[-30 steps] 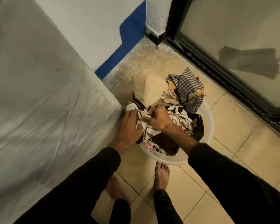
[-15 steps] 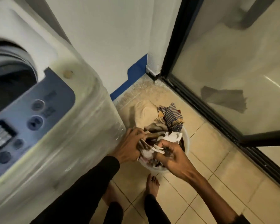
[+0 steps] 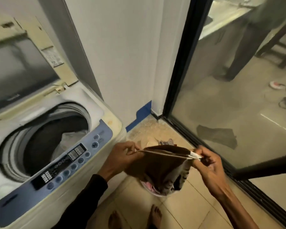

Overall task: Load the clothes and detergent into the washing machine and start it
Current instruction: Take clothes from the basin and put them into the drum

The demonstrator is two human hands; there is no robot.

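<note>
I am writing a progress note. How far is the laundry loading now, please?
Done: the washing machine has its lid up, and some light cloth already lies in the drum. In hand: the left hand and right hand stretch a brown garment above the basin, which holds more clothes. Left: remaining clothes, detergent (none visible), pressing start.

Brown garment (image 3: 157,164) covers most of the basin (image 3: 153,193) — only a rim sliver and bits of laundry show. Washing machine (image 3: 82,184) cut off at left and bottom edges; lid (image 3: 15,70) cropped top-left. Control panel (image 3: 68,164) labels too blurred to read. Drum (image 3: 45,139) contents smeared — one pale item, can't identify.
</note>
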